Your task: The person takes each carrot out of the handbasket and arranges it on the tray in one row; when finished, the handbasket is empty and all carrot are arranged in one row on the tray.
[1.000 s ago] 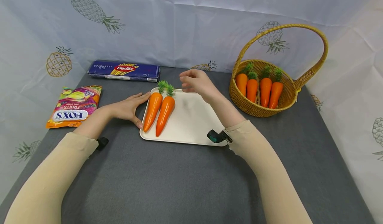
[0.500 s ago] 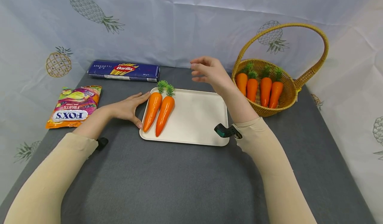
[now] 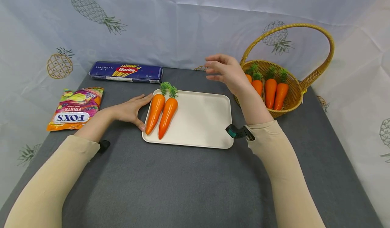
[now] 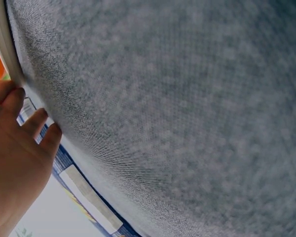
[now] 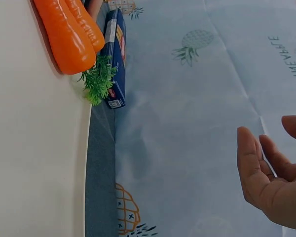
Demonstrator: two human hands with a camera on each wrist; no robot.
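Two orange carrots with green tops lie side by side on the left part of a cream tray (image 3: 202,119): a left carrot (image 3: 155,114) and a right carrot (image 3: 168,118). My left hand (image 3: 129,111) touches the tray's left edge, thumb and fingers spread. Held up over the table behind the tray's right side, my right hand (image 3: 226,73) has loosely bent fingers and nothing in them. To its right stands a wicker basket (image 3: 294,101) with several carrots, among them one at the right (image 3: 281,96); my right forearm partly hides the basket's left side.
A blue spaghetti box (image 3: 126,72) lies at the back left, against the pineapple-print cloth (image 3: 182,24). A Fox's candy bag (image 3: 76,108) is beside my left forearm. The basket's tall arched handle (image 3: 292,26) rises above its bowl.
My right hand has moved from above the tray's back edge to the right, toward the basket, staying raised. The left hand, tray and carrots have not moved.
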